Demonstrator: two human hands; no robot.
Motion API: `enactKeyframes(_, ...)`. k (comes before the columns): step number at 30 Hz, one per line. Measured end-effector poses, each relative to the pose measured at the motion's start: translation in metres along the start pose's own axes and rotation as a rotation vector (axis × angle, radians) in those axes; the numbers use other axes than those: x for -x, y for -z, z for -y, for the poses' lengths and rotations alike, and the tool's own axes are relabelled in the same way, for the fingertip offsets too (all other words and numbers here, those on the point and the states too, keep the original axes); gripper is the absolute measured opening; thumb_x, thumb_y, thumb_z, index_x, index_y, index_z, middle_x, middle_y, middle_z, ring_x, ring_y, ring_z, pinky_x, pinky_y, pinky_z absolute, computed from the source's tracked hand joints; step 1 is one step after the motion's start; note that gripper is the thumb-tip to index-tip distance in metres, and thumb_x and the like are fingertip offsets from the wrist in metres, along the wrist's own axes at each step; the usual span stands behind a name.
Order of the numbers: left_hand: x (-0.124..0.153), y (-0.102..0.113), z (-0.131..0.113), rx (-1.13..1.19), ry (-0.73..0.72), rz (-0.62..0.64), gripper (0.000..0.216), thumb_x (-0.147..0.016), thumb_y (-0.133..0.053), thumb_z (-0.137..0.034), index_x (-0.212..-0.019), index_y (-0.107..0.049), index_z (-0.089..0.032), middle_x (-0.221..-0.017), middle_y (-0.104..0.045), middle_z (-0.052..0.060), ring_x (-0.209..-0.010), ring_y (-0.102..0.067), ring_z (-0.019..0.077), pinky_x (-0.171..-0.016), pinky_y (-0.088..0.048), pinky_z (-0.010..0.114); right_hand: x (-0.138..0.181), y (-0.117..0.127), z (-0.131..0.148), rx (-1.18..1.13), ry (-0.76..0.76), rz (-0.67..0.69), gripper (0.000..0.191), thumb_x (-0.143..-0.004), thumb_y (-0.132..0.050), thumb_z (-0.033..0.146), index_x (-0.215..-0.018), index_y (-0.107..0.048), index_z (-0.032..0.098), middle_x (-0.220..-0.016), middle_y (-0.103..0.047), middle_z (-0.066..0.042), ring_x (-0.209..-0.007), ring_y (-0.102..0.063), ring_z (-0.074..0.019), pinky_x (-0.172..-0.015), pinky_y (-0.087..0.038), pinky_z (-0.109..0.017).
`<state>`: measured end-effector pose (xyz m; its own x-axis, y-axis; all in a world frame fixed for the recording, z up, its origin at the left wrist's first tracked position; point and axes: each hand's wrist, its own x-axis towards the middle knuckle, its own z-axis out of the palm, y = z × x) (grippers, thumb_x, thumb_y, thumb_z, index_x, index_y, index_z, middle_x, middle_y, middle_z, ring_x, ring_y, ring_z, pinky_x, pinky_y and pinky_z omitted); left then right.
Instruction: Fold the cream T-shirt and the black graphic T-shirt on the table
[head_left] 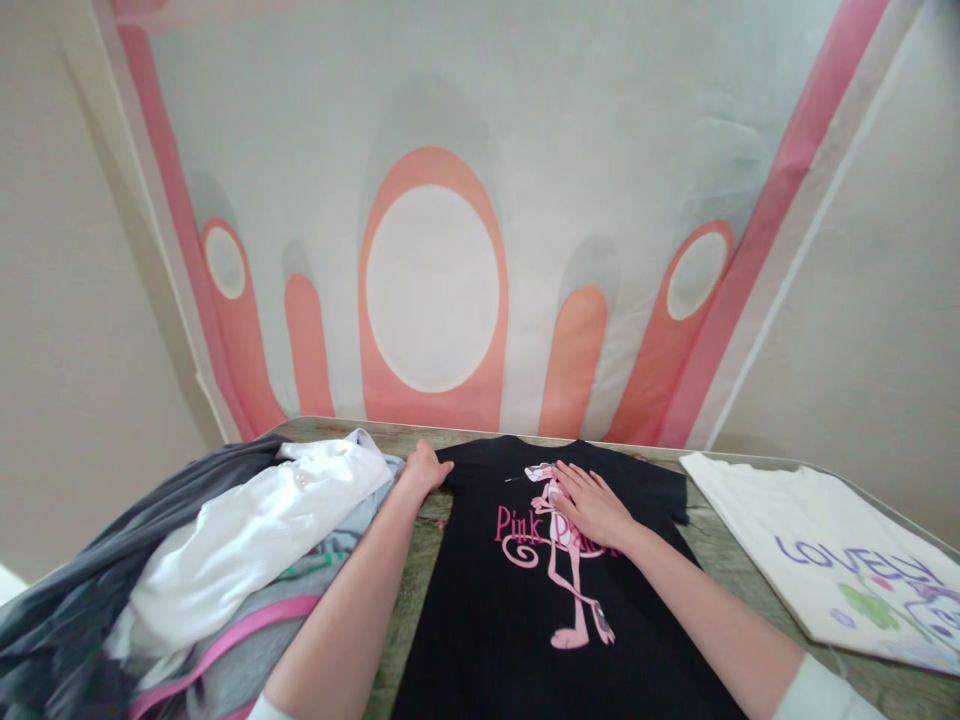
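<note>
A black T-shirt (480,600) with a pink cartoon panther and pink lettering lies spread face up on the wood-patterned table, its neckline toward the wall. At the end of its left sleeve, my left hand (426,468) is closed on the sleeve's edge, thumb on top and the other fingers mostly hidden. My right hand (592,508) rests flat on the chest print with its fingers stretched out, covering part of the lettering and the panther.
To the left is a heap of clothes with a white garment (262,540), a dark grey garment (82,590) and a grey one with pink trim (255,640). A cream T-shirt (817,530) lies flat at right. Behind the table (409,580) stands a patterned wall panel (525,150).
</note>
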<state>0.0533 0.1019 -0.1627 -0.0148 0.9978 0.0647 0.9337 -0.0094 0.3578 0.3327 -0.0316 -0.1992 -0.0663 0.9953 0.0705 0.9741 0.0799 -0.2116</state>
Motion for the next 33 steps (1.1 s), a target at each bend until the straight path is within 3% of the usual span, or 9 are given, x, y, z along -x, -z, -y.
enactKeyframes(3, -0.003, -0.001, 0.002, 0.02, -0.044, 0.03, 0.055, -0.067, -0.067, -0.031, -0.112, -0.043, -0.01, -0.089, -0.063, 0.011, -0.081, -0.062, 0.0235, -0.066, -0.046, 0.027, 0.0, 0.0, 0.0, -0.002, 0.0, -0.004, 0.063, -0.086, -0.009, 0.058, -0.138, -0.022, 0.025, -0.145, -0.019, -0.001, -0.133, -0.012, -0.0192, -0.106, -0.01, -0.04)
enactKeyframes(9, -0.003, -0.006, -0.002, 0.037, -0.163, -0.097, 0.034, -0.08, -0.052, -0.017, -0.113, -0.046, -0.016, -0.097, -0.06, 0.007, -0.096, -0.056, 0.0173, -0.083, -0.04, 0.025, 0.001, 0.0, -0.001, -0.007, -0.003, -0.01, 0.062, -0.087, -0.009, 0.057, -0.138, -0.024, 0.025, -0.145, -0.019, -0.001, -0.133, -0.014, -0.0184, -0.106, -0.009, -0.039)
enactKeyframes(16, 0.012, -0.001, -0.012, -0.008, -0.261, -0.181, 0.026, -0.081, -0.043, -0.013, -0.105, -0.054, -0.016, -0.109, -0.051, 0.012, -0.105, -0.05, 0.0239, -0.092, -0.035, 0.035, 0.002, -0.002, -0.001, -0.013, -0.037, -0.067, 0.065, -0.086, -0.009, 0.058, -0.135, -0.031, 0.021, -0.145, -0.019, -0.004, -0.132, -0.016, -0.019, -0.106, -0.011, -0.037)
enactKeyframes(20, 0.029, 0.001, -0.032, -0.015, -0.453, -0.075, 0.028, -0.084, -0.038, -0.016, -0.106, -0.055, -0.019, -0.111, -0.054, 0.009, -0.107, -0.049, 0.0207, -0.095, -0.032, 0.031, 0.002, -0.003, 0.0, 0.003, -0.122, -0.077, 0.068, -0.085, -0.008, 0.06, -0.136, -0.029, 0.02, -0.145, -0.02, -0.005, -0.132, -0.014, -0.0213, -0.106, -0.009, -0.04)
enactKeyframes(23, 0.049, -0.012, -0.049, -0.015, -0.582, 0.048, 0.03, -0.086, -0.037, -0.024, -0.111, -0.054, -0.02, -0.118, -0.054, 0.005, -0.11, -0.048, 0.018, -0.095, -0.032, 0.026, 0.001, -0.006, -0.001, 0.017, -0.184, -0.079, 0.071, -0.084, -0.008, 0.062, -0.136, -0.028, 0.019, -0.145, -0.021, -0.006, -0.132, -0.015, -0.0235, -0.105, -0.008, -0.043)
enactKeyframes(26, 0.068, -0.031, -0.058, -0.057, -0.668, 0.158, 0.051, -0.086, -0.035, -0.044, -0.127, -0.042, -0.015, -0.136, -0.038, 0.009, -0.125, -0.032, 0.0222, -0.102, -0.023, 0.033, 0.0, -0.008, -0.004, 0.033, -0.209, -0.064, 0.074, -0.083, -0.008, 0.063, -0.137, -0.026, 0.017, -0.145, -0.019, -0.008, -0.132, -0.014, -0.0242, -0.105, -0.008, -0.044)
enactKeyframes(29, 0.075, -0.043, -0.058, -0.116, -0.679, 0.173, 0.064, -0.086, -0.026, -0.055, -0.135, -0.03, -0.014, -0.144, -0.021, 0.008, -0.132, -0.015, 0.0226, -0.106, -0.011, 0.039, -0.001, -0.008, -0.01, 0.043, -0.181, -0.028, 0.075, -0.082, -0.008, 0.065, -0.139, -0.021, 0.018, -0.146, -0.016, -0.006, -0.132, -0.012, -0.0232, -0.106, -0.007, -0.043)
enactKeyframes(33, 0.072, -0.045, -0.054, -0.136, -0.655, 0.148, 0.066, -0.085, -0.023, -0.057, -0.136, -0.027, -0.015, -0.145, -0.018, 0.006, -0.133, -0.012, 0.0212, -0.106, -0.009, 0.037, -0.002, -0.003, -0.026, 0.039, -0.146, 0.03, 0.072, -0.081, -0.009, 0.066, -0.139, -0.018, 0.025, -0.147, -0.013, -0.001, -0.133, -0.009, -0.0206, -0.106, -0.005, -0.044)
